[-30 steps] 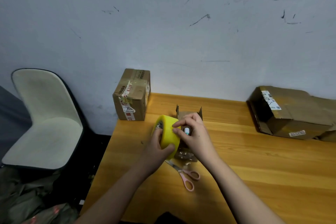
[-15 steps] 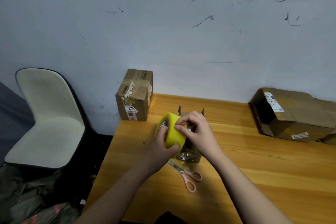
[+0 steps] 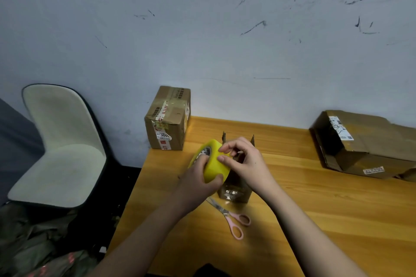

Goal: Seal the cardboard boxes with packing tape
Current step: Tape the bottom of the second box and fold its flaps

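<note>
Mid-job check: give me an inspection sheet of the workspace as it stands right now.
Surface: wooden table against a scuffed wall.
Job's things: yellow tape roll held above a small open box, flaps up; taped box at the table's far left corner; crumpled box at far right.
Clutter: pink-handled scissors lying near the small open box.
Grippers: left hand grips the tape roll; right hand picks at the roll's outer face with its fingertips.
Cables: nothing seen.
Surroundings: pale chair left of the table; dark bundles on the floor below it.
</note>
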{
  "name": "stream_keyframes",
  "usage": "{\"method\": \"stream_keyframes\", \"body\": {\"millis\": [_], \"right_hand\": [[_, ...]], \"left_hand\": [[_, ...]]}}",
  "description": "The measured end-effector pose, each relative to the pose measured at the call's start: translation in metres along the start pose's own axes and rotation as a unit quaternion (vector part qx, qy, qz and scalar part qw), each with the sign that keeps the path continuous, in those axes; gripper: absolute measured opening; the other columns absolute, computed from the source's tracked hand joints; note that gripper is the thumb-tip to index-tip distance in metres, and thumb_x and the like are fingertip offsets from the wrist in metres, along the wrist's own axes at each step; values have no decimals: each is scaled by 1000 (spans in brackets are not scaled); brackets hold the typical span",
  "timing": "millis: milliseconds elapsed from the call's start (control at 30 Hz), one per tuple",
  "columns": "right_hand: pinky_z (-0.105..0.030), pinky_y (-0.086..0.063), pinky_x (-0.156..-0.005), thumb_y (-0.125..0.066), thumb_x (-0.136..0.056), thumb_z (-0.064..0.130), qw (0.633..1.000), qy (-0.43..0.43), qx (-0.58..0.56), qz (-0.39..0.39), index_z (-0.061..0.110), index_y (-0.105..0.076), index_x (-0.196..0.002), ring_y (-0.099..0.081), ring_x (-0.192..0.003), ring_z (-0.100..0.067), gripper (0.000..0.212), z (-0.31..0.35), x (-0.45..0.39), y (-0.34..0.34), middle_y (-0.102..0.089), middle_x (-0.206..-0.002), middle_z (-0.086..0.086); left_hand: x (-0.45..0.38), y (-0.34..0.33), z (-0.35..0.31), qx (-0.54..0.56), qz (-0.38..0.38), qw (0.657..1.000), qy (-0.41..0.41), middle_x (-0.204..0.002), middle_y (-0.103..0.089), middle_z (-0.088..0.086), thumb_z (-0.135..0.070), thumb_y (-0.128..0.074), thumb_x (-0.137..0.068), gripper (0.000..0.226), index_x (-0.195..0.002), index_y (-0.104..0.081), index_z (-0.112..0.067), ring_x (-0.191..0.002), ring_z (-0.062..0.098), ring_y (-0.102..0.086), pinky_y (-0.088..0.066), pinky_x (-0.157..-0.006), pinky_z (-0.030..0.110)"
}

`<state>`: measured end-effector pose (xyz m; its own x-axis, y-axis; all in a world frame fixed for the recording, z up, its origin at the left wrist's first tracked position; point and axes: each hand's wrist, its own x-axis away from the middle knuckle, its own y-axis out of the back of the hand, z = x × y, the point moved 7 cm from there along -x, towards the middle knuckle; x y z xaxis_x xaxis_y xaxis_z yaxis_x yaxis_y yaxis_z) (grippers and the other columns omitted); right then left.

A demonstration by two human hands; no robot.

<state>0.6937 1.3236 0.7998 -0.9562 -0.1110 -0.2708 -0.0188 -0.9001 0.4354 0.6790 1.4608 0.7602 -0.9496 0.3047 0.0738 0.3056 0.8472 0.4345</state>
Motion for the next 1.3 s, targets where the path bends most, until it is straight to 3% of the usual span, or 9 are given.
{"method": "stream_keyframes", "body": {"millis": [167, 267, 433, 667, 800, 900, 1033, 1167, 1300], "right_hand": [[-22, -41, -75, -68, -87, 24, 998, 27, 58, -2, 20, -66, -84, -49, -81, -6, 5, -1, -1, -4, -53, -86, 11], [-21, -40, -78, -53, -91, 36, 986, 90, 138, -37, 19, -60, -89, -47, -90, -6, 18, 6, 6, -8, -53, -92, 8], [-23, -43, -82, -50, -93, 29, 958, 161, 220, -89, 21, -53, -95, -52, -97, -13, 9, 17, 15, -11, -59, -103, 2], [-14, -42, -80, -57, -88, 37, 989, 76, 119, -48, 25, -63, -98, -52, -96, 2, 17, 9, 6, -7, -60, -95, 18], [-25, -49, -77, -70, -85, 10, 998, -30, -49, -27, 32, -56, -103, -61, -88, -5, 32, -2, 2, -10, -66, -87, 11], [-20, -49, -74, -69, -85, 4, 995, -49, -64, -54, 30, -55, -94, -59, -81, 0, 31, -2, -3, -9, -64, -84, 8], [-28, -49, -73, -70, -83, 2, 990, -70, -92, -76, 26, -52, -83, -58, -77, -9, 30, -13, -5, -11, -58, -78, 5], [-44, -53, -73, -70, -85, 9, 995, -59, -8, -76, 29, -45, -74, -63, -82, -20, 33, -10, -2, -19, -58, -76, 7], [-36, -50, -66, -69, -86, 17, 989, 32, 138, -53, 34, -38, -74, -60, -80, -11, 37, 23, -4, -24, -60, -78, 12]], "left_hand": [[3, -1, 0, -5, 3, 1000, 6, -93, -59, 3, -41, -60, -82, 33, -108, -49, -24, -72, 9, -53, -41, -59, 24], [3, -2, -4, 30, 8, 999, 25, -95, -59, 2, -55, -54, -71, 47, -107, -50, -25, -78, 12, -55, -42, -64, 28], [-4, 1, -2, 112, -6, 991, 73, -95, -59, 3, -29, -58, -93, 19, -108, -54, -17, -79, 10, -54, -39, -62, 25], [-7, 5, 7, 148, -23, 984, 92, -100, -67, 4, -37, -65, -89, 30, -110, -59, -16, -86, 15, -62, -43, -66, 25], [-3, 8, 8, 147, -6, 986, 81, -87, -68, -8, -26, -64, -89, 15, -102, -60, -20, -76, 3, -63, -43, -60, 16], [4, 8, 10, 160, 19, 985, 66, -81, -70, -11, -30, -69, -84, 21, -99, -55, -27, -71, -7, -64, -47, -59, 10], [12, 12, 17, 127, 33, 990, 50, -90, -71, 11, -61, -68, -75, 52, -100, -49, -20, -81, 24, -71, -55, -73, 43], [11, 18, 25, 29, 0, 997, 69, -87, -70, 6, -61, -55, -82, 35, -96, -46, -30, -70, 17, -71, -58, -72, 46], [3, 33, 49, -113, -62, 981, 143, -94, -69, 0, -67, -48, -85, 44, -107, -45, -29, -79, 19, -69, -55, -77, 44]]}}
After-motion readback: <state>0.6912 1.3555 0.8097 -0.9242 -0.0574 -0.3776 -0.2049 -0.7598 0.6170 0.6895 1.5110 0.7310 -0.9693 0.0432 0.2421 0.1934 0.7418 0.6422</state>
